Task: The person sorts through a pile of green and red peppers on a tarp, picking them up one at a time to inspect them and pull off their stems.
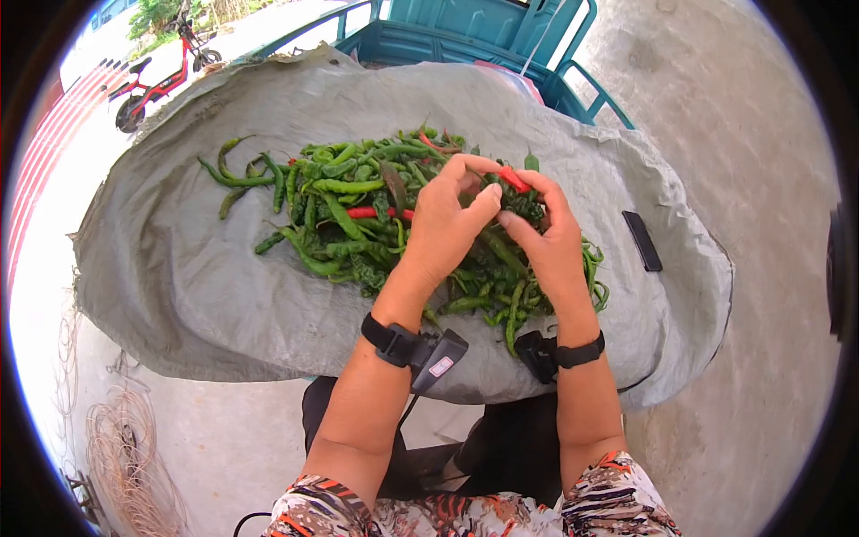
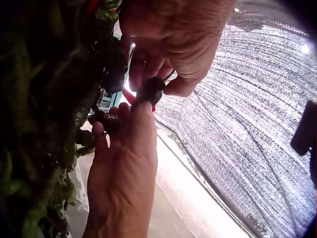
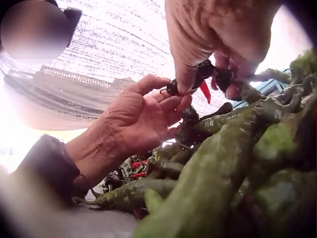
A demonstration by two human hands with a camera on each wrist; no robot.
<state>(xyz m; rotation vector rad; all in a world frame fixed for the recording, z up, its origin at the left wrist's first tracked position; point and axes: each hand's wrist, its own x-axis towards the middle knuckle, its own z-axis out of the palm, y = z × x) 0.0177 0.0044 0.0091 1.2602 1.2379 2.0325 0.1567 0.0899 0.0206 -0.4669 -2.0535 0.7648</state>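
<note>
Over the pile of green peppers (image 1: 335, 215), both hands meet at a dark, wrinkled green pepper (image 3: 200, 74). My left hand (image 1: 443, 219) has its thumb and fingers at the stem end of that pepper. My right hand (image 1: 555, 246) pinches its body between thumb and fingers. A red pepper (image 1: 514, 179) sits at the right hand's fingers, its tip hanging below them in the right wrist view. More dark wrinkled pepper shows under the right hand's fingers, partly hidden. In the left wrist view the right hand (image 2: 124, 168) comes from below, facing the left hand (image 2: 173, 39).
The pile lies on a grey sheet (image 1: 224, 295) with raised, folded edges. A black phone (image 1: 642, 241) lies on its right side. Behind stands a teal cart (image 1: 447, 40); a red scooter (image 1: 165, 85) is at far left. Tangled cord (image 1: 125, 456) lies on the floor.
</note>
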